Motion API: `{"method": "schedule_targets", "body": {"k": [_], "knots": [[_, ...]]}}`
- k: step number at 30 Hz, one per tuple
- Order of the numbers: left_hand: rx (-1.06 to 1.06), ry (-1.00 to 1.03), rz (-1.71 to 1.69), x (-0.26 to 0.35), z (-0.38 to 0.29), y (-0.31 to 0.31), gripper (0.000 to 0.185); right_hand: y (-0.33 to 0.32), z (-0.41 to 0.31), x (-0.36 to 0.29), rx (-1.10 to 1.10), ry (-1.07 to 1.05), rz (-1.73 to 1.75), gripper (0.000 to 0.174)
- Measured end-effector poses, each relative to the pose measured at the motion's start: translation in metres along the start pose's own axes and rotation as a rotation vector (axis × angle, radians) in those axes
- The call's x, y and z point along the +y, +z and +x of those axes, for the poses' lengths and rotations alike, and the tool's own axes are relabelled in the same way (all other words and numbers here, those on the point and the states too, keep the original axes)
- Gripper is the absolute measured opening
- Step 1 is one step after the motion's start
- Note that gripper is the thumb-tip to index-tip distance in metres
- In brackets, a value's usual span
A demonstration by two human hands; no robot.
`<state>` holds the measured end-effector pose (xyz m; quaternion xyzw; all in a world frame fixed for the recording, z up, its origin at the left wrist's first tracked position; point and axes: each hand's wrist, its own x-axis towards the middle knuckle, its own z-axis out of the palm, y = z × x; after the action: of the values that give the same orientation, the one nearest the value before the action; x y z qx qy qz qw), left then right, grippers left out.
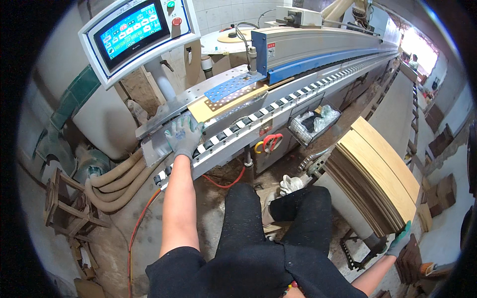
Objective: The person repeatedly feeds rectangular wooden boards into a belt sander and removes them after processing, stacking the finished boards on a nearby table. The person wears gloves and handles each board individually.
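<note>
My left hand [182,136], in a grey and green work glove, lies palm down with fingers spread on the metal feed plate [154,149] of what looks like an edge-banding machine. Its fingertips are at the near end of a yellowish wood panel [203,109]. That panel runs under a blue perforated guard [231,88]. At the right, my gloved right hand [399,240] touches the near corner of a stack of wood panels [387,167]. Its fingers lie along the stack's edge, partly hidden, so its grip is unclear. Two pale panels lie side by side on top.
A control panel with a lit touchscreen [132,31] stands at upper left. A roller track [246,121] runs along the machine. Red-handled scissors [272,142] and a wire basket [315,123] hang below. Ribbed hoses [115,186] and a red air hose [130,238] lie at left.
</note>
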<state>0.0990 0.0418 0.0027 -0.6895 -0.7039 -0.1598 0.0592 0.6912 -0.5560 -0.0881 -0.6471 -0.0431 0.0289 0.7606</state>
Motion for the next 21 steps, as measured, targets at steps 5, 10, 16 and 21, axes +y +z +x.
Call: {"method": "schedule_targets", "body": {"k": [5, 10, 16, 21], "knots": [[0.0, 0.006, -0.009, -0.003, 0.0, 0.004, 0.067, -0.008, -0.011, -0.001, 0.177, 0.012, 0.283, 0.035], [-0.027, -0.002, -0.003, -0.002, 0.0, 0.004, 0.066, -0.017, -0.026, -0.008, 0.326, 0.097, 0.404, 0.037], [0.018, 0.025, -0.067, -0.005, 0.0, 0.008, 0.064, -0.019, -0.046, -0.026, -0.017, 0.073, 0.334, 0.033], [0.143, 0.119, -0.25, -0.009, 0.0, 0.009, 0.06, 0.039, -0.069, -0.036, -0.131, 0.019, 0.352, 0.033]]}}
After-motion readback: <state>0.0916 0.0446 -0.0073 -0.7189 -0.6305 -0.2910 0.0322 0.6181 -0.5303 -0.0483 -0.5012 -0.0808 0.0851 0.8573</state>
